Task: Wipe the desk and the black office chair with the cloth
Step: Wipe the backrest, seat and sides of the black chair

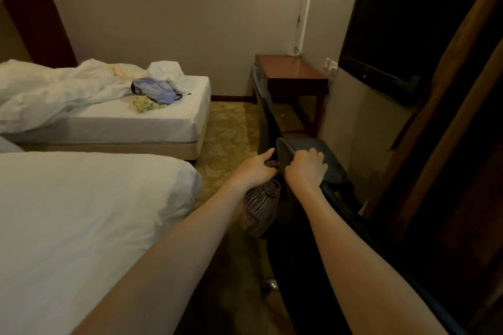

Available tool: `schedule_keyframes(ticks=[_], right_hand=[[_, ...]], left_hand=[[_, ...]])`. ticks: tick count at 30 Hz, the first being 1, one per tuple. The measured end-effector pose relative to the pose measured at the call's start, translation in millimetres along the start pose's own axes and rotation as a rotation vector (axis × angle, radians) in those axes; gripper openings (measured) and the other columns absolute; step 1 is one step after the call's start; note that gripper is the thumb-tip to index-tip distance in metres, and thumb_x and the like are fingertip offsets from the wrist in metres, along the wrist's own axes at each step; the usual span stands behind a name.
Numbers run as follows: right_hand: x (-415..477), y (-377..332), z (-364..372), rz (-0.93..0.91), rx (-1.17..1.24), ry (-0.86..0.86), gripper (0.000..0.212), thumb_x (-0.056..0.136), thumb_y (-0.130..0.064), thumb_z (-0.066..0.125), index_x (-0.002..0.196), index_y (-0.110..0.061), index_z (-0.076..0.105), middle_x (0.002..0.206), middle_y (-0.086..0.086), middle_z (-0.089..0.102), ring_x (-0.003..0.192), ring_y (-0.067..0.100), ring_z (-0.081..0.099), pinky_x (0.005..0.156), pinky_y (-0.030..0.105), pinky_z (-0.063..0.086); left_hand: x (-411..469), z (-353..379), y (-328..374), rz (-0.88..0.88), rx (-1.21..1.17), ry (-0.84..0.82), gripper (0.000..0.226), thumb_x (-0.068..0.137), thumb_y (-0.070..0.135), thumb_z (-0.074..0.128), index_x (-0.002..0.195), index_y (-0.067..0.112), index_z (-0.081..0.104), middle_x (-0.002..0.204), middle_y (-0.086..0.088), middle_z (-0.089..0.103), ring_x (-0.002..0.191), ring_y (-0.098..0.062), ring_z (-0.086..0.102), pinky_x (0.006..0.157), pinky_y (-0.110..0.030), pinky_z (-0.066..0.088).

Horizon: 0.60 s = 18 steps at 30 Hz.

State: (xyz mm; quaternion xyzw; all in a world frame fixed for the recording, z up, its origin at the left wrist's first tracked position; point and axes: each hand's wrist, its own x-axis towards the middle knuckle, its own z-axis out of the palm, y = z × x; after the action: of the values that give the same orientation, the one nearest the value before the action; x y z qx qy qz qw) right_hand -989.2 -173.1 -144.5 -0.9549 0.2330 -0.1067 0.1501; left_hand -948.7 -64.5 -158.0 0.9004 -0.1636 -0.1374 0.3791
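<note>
Both hands out front; left hand (255, 170) clutching bunched cloth (261, 207), hanging below it; right hand (306, 168) fisted on black office chair (330, 163), desk (292, 69) well beyond

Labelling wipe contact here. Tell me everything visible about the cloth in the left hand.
The crumpled grey-brown cloth looks like soft woven fabric with faint lighter stripes. It is bunched, not spread flat. The left hand grips its upper end, and the rest hangs below the hand over the patterned carpet, beside the black office chair. The right hand rests on the chair, not on the cloth. Whether the cloth touches the chair cannot be told.
</note>
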Motion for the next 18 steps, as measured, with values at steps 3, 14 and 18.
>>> schedule_keyframes(ticks=[3,14,18], right_hand=[[13.8,-8.2,5.4,0.028,-0.024,0.021,0.026,0.094,-0.019,0.054,0.118,-0.01,0.059,0.136,0.012,0.043,0.131,0.031,0.031,0.106,0.045,0.028],[47.1,-25.1,19.2,0.127,-0.054,0.061,0.021,0.095,-0.013,0.05,0.113,-0.006,0.061,0.137,0.016,0.04,0.131,0.033,0.03,0.109,0.046,0.024],[52.3,-28.5,22.5,0.162,-0.098,0.059,0.024,0.095,-0.014,0.049,0.116,-0.006,0.059,0.137,0.016,0.04,0.13,0.033,0.029,0.108,0.046,0.026]], left_hand=[[16.6,-11.4,-6.7,-0.008,-0.045,0.004,0.064,0.089,0.027,0.05,0.147,0.036,0.024,0.145,-0.001,0.042,0.105,-0.017,0.057,0.076,-0.027,0.046],[53.8,-52.1,-46.8,0.016,-0.089,-0.028,0.059,0.092,0.026,0.049,0.146,0.034,0.028,0.143,-0.001,0.043,0.097,-0.022,0.061,0.055,-0.021,0.039],[66.5,-73.2,-53.5,0.032,-0.078,-0.02,0.056,0.093,0.025,0.049,0.146,0.029,0.031,0.142,-0.002,0.045,0.102,-0.021,0.06,0.066,-0.026,0.044]])
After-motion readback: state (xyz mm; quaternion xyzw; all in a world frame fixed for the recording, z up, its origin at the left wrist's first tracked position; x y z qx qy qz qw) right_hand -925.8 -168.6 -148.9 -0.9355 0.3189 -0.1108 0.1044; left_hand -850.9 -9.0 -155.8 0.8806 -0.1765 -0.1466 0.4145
